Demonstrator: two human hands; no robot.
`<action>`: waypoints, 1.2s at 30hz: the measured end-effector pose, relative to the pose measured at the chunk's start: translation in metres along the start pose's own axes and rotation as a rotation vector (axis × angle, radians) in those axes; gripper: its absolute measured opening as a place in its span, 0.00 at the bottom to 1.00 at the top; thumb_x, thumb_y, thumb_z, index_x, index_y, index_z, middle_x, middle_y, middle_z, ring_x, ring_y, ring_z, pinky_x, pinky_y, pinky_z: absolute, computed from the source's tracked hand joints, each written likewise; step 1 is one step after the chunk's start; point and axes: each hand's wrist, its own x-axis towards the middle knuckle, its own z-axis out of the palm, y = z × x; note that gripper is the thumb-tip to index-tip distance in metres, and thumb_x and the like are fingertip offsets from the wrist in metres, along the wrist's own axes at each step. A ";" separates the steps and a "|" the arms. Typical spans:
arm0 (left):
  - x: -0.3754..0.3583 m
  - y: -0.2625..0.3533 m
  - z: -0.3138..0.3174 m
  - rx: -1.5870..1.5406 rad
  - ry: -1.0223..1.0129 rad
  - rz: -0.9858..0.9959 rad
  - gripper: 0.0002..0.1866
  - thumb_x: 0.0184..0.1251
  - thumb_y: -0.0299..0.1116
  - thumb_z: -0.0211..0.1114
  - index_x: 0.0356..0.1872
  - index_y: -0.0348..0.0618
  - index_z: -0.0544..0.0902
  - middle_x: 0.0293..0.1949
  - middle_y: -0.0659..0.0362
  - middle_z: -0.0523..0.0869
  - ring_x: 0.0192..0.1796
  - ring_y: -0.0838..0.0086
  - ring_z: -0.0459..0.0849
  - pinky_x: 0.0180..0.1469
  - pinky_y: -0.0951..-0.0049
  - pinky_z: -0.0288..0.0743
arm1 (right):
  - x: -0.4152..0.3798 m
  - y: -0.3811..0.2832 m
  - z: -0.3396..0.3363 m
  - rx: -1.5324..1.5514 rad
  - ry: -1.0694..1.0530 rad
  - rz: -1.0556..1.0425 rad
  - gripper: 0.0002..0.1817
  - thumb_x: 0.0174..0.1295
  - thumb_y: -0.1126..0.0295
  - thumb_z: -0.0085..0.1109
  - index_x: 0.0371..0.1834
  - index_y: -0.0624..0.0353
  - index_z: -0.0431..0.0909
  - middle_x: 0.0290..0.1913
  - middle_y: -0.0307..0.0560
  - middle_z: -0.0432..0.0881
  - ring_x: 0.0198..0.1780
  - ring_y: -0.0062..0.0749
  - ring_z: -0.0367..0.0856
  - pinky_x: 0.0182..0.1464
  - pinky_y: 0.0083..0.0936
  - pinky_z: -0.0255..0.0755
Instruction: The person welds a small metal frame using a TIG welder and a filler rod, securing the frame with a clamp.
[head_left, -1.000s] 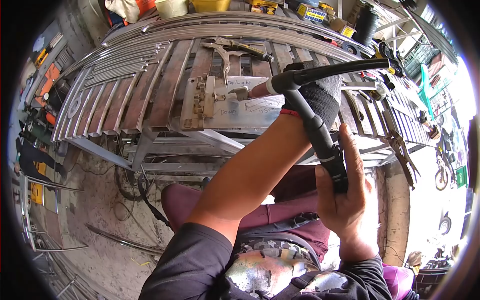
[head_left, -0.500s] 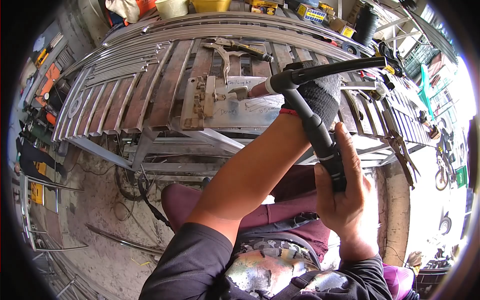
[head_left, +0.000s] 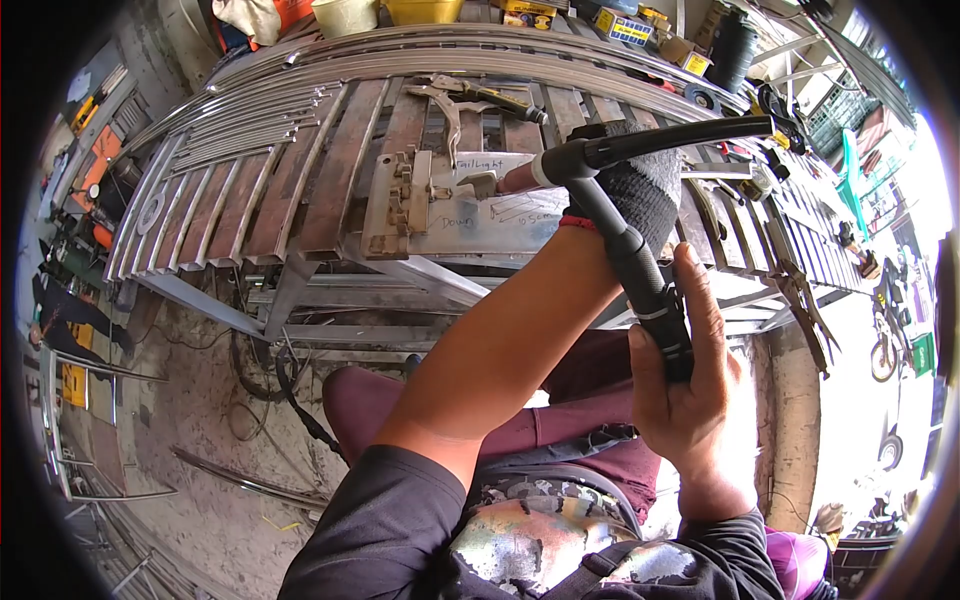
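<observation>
A black TIG welding torch (head_left: 634,262) is in my right hand (head_left: 695,400), its handle between the thumb and fingers. The torch's pinkish nozzle (head_left: 518,178) points left at a small bent metal tab (head_left: 480,185). My left hand (head_left: 645,195), in a dark grey knit glove, reaches across behind the torch head; its fingers are mostly hidden. Beneath lies a metal plate (head_left: 440,238) with handwriting, "TailLight" and "Down" among it. Along the plate's left side stands a brownish metal fixture (head_left: 400,200) made of small blocks.
The slatted metal bench (head_left: 265,205) spans the view. Locking pliers (head_left: 450,110) lie behind the plate, thin metal rods (head_left: 240,135) at left, long tubes (head_left: 400,50) across the back. Another clamp (head_left: 800,300) hangs at the right edge. A person's dark-clothed leg (head_left: 75,315) shows far left.
</observation>
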 end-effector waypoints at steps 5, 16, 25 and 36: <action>0.002 0.001 0.003 -0.001 0.001 0.039 0.14 0.69 0.41 0.69 0.44 0.44 0.96 0.43 0.50 0.96 0.50 0.57 0.95 0.52 0.51 0.88 | 0.000 -0.001 -0.004 -0.026 -0.054 0.013 0.37 0.73 0.79 0.69 0.85 0.61 0.70 0.66 0.65 0.88 0.53 0.55 0.95 0.53 0.41 0.89; 0.005 -0.001 0.001 0.043 -0.066 0.061 0.16 0.71 0.42 0.69 0.47 0.43 0.96 0.47 0.48 0.96 0.53 0.57 0.94 0.55 0.53 0.88 | -0.004 0.009 0.005 -0.025 0.053 -0.052 0.37 0.71 0.80 0.70 0.84 0.69 0.68 0.74 0.71 0.82 0.64 0.62 0.91 0.60 0.40 0.87; -0.002 -0.003 -0.016 0.013 -0.105 0.082 0.16 0.72 0.42 0.68 0.51 0.45 0.95 0.50 0.49 0.95 0.55 0.58 0.94 0.55 0.55 0.88 | -0.005 0.011 0.005 -0.026 0.041 -0.048 0.37 0.70 0.80 0.70 0.83 0.66 0.69 0.71 0.69 0.84 0.62 0.61 0.92 0.59 0.40 0.88; 0.009 -0.002 -0.003 -0.088 -0.112 0.033 0.19 0.77 0.41 0.65 0.61 0.44 0.90 0.55 0.48 0.93 0.58 0.57 0.93 0.60 0.57 0.86 | -0.002 0.010 0.005 -0.034 0.025 -0.050 0.38 0.70 0.80 0.69 0.84 0.63 0.70 0.62 0.66 0.89 0.48 0.55 0.94 0.48 0.42 0.88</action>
